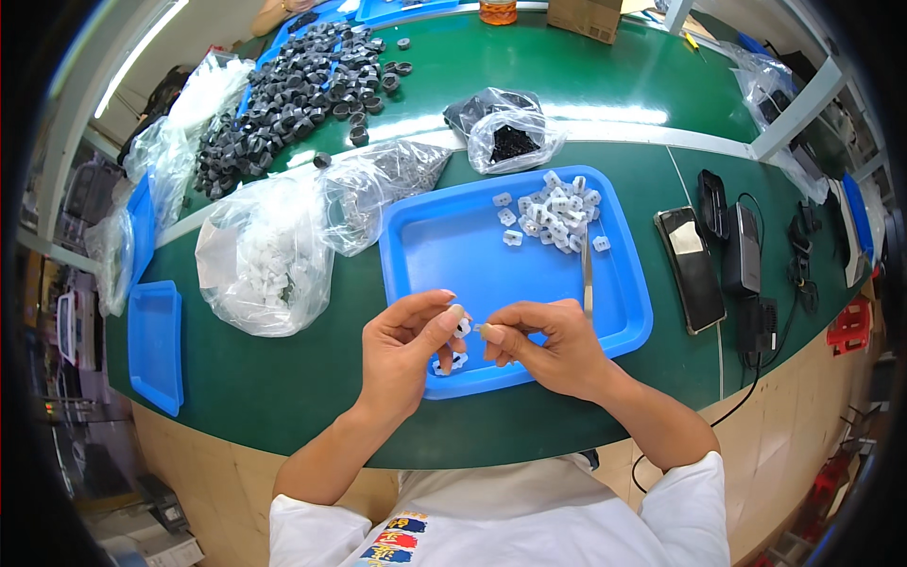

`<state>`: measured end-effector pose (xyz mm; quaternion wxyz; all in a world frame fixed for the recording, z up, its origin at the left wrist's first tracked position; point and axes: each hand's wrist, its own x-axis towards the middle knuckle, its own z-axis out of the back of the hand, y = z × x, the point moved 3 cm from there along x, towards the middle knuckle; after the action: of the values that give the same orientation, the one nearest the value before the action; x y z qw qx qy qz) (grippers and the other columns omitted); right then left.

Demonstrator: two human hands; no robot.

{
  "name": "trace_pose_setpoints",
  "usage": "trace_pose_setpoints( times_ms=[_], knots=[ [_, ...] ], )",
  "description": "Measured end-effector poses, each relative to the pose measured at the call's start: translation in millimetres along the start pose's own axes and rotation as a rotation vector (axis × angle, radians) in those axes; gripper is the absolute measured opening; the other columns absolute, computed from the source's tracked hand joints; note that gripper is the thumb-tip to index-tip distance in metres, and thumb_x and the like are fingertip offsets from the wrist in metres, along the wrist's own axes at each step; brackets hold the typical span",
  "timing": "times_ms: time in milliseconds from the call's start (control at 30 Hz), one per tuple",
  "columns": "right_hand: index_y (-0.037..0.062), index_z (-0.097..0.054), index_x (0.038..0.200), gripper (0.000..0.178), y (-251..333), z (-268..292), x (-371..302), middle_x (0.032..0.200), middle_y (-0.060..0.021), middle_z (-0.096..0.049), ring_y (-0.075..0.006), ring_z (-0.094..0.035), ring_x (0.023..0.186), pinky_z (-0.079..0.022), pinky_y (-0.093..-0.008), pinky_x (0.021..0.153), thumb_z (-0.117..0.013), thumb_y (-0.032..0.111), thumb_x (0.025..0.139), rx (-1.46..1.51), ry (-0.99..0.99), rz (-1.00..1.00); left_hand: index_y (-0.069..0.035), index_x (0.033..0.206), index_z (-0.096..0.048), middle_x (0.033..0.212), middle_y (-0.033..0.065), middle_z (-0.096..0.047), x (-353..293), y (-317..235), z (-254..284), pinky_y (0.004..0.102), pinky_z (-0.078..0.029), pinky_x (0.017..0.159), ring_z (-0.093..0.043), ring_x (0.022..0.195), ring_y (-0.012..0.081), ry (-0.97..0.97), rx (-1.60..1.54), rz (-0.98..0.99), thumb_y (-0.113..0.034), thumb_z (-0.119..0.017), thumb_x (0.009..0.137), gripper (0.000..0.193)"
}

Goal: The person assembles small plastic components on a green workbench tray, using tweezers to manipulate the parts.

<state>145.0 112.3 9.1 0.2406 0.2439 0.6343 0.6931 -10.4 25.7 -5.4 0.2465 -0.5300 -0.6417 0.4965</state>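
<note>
We are pinching a small white plastic clip (461, 328) in our left hand (408, 352), over the near edge of the blue plastic tray (453, 248). Our right hand (548, 348) is gripping a tiny pale insert (483, 329), pointing leftward, just beside the clip, tips nearly touching.

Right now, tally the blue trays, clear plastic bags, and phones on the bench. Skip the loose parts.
Blue trays: 2, the large tray under the hands and a small tray at left.
Clear plastic bags on the green top: 4.
Phones: 1, the phone right of the large tray.
Total: 7
</note>
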Motion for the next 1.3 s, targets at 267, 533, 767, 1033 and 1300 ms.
trace_pose_setpoints(
  times_ms=[267,533,767,1033,1300],
  knots=[
    [-0.0007,-0.067,0.091,0.016,-4.6,-2.0,-2.2,0.068,-0.0079,-0.067,-0.0126,-0.065,0.061,-0.051,-0.025,0.055,-0.061,0.014,0.091,0.02,0.012,0.017,0.001,0.115,-0.059,0.093,0.0155,-0.068,-3.0,2.0,-7.6,0.0269,-0.055,0.063,-0.066,0.076,0.0163,-0.083,-0.007,-0.048,-0.005,-0.065,0.087,0.03],
    [0.0008,-0.066,0.085,0.016,-4.0,-0.6,-0.2,0.063,-0.0053,-0.063,-0.0096,-0.057,0.053,-0.045,-0.025,0.049,-0.061,0.016,0.09,-0.06,0.018,0.022,0.0,0.112,-0.061,0.091,0.017,-0.069,-4.5,3.6,-3.7,0.0279,-0.059,0.067,-0.069,0.078,0.0204,-0.046,0.027,-0.062,-0.007,-0.065,0.087,0.026],
    [0.0009,-0.066,0.084,0.016,-6.0,1.3,0.2,0.061,-0.0042,-0.062,-0.0076,-0.056,0.052,-0.044,-0.0242,0.048,-0.061,0.015,0.09,-0.017,0.056,-0.024,0.002,0.108,-0.062,0.089,0.0158,-0.069,-5.4,3.5,-2.6,0.0294,-0.056,0.067,-0.069,0.077,0.0205,-0.014,0.021,-0.018,-0.006,-0.066,0.086,0.024],
    [0.0008,-0.066,0.084,0.017,-5.9,2.8,0.1,0.06,-0.0044,-0.062,-0.0069,-0.054,0.049,-0.043,-0.0236,0.045,-0.062,0.015,0.09,-0.014,0.084,-0.003,0.004,0.105,-0.062,0.088,0.0155,-0.069,-4.7,2.0,-3.6,0.0295,-0.058,0.066,-0.069,0.074,0.0199,0.016,-0.005,0.027,-0.004,-0.065,0.086,0.021],
    [0.0,-0.066,0.083,0.018,-7.7,1.8,0.5,0.059,-0.0043,-0.062,-0.0067,-0.054,0.05,-0.042,-0.0235,0.045,-0.062,0.016,0.09,-0.015,0.103,-0.031,0.004,0.106,-0.062,0.088,0.0158,-0.069,-7.1,1.3,-6.2,0.0287,-0.058,0.068,-0.069,0.077,0.0194,0.027,0.058,0.06,-0.004,-0.064,0.087,0.022]
  ],
)
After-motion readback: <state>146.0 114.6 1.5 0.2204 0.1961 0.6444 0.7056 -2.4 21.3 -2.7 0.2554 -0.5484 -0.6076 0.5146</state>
